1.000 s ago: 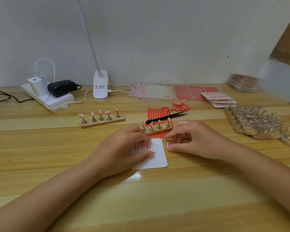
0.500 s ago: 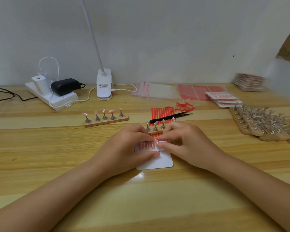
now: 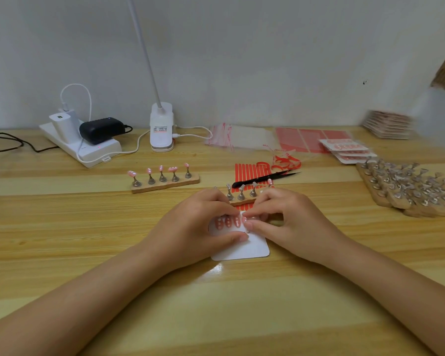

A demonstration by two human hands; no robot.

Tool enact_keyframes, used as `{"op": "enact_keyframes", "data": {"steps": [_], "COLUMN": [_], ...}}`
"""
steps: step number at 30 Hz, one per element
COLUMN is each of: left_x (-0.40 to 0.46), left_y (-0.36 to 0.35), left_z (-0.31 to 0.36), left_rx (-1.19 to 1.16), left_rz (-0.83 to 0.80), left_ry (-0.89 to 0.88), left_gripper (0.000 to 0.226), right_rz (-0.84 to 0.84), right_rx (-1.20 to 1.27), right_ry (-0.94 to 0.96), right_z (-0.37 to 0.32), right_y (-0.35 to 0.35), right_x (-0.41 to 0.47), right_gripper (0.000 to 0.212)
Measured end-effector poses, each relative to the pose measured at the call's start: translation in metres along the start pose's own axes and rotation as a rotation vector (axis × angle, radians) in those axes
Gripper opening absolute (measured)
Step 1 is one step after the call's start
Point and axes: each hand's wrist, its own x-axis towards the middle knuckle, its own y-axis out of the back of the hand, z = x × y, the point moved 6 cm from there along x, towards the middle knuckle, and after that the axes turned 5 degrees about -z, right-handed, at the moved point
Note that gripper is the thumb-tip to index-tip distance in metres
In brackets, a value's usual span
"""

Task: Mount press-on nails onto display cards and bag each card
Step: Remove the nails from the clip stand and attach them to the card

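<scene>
The left hand (image 3: 195, 227), fingers curled, pins the white rounded display card (image 3: 244, 249); the right hand (image 3: 285, 222) pinches a pink press-on nail (image 3: 244, 219) onto it.

card (image 3: 244, 249) on table (image 3: 62, 227) | nail stand (image 3: 165, 181) behind-left | tweezers (image 3: 263, 176) behind

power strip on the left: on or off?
On, apparently: a small red light glows on the power strip beside the black adapter.
</scene>
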Motion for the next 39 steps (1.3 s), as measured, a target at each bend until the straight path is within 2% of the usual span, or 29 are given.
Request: {"op": "enact_keyframes", "data": {"steps": [4,10,20,26,34,36,39], "left_x": [0.001,0.001,0.001,0.000,-0.001,0.000,0.001], "left_y": [-0.001,-0.001,-0.001,0.000,0.000,-0.001,0.000], "left_z": [-0.001,-0.001,-0.002,0.001,0.010,0.011,0.011], "left_rx": [0.006,-0.002,0.002,0.070,0.140,0.147,0.157], "left_rz": [0.005,0.004,0.004,0.016,-0.007,-0.017,-0.023], "left_ry": [0.008,-0.008,-0.013,-0.024,-0.101,-0.110,-0.101], "left_gripper": [0.037,0.035,0.034,0.031,0.030,0.025,0.020], "right_rz": [0.047,-0.014,-0.014,-0.051,-0.043,-0.005,0.190], "right_rx": [0.049,-0.059,-0.051,0.002,0.164,0.143,0.115], "right_ry": [-0.042,0.003,-0.014,-0.124,-0.134,-0.116,-0.087], "right_z": [0.006,0.003,0.003,0.010,0.015,0.015,0.014], "right_y": [0.006,0.000,-0.001,-0.002,0.004,0.008,0.024], "right_x": [0.000,0.000,0.001,0.004,-0.004,-0.005,-0.004], "right_gripper": [0.012,0.012,0.014,0.013,0.021,0.016,0.010]}}
